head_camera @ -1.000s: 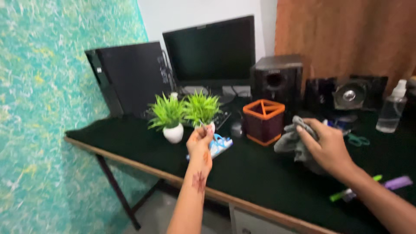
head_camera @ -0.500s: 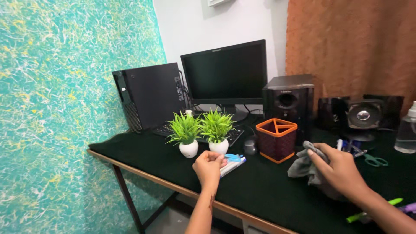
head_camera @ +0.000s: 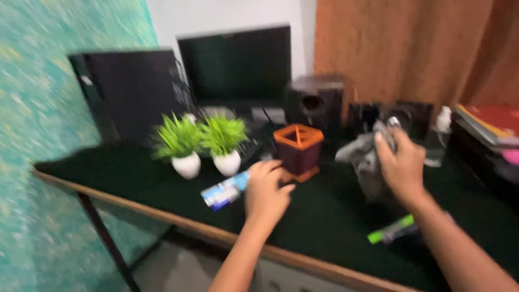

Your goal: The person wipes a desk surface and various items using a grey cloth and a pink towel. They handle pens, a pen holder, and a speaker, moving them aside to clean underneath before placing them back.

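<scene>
From the head view, which is badly smeared by motion, I see my left hand [head_camera: 266, 192] low over the dark desk top [head_camera: 324, 216], fingers curled loosely and not wrapped round anything; its thumb side sits at, perhaps touching, the right end of a small blue-and-white packet [head_camera: 226, 190] that lies flat at the hand's nine o'clock. My right hand [head_camera: 401, 165] is clenched on a grey cloth [head_camera: 363, 157], which bunches out of the fist toward ten o'clock and droops below it, held up off the desk. I judge the cloth soft, light and limp: it will fold wherever it is gripped, so a full fistful in the middle of the bunch is the safest hold, and it cannot break or slip far. The packet looks thin, light and probably slick, best pinched by its long edges. At twelve o'clock from the left hand stands an orange pen holder [head_camera: 298, 151], with two small green plants in white pots [head_camera: 204, 147] at its nine o'clock, near one another. Behind them are a dark monitor [head_camera: 235, 65], a black computer case [head_camera: 132, 89] and a black speaker [head_camera: 316, 103]. At five o'clock from the right hand a green marker [head_camera: 390, 229] lies on the desk, close under my forearm. Books [head_camera: 489, 121] are stacked at the far right.
</scene>
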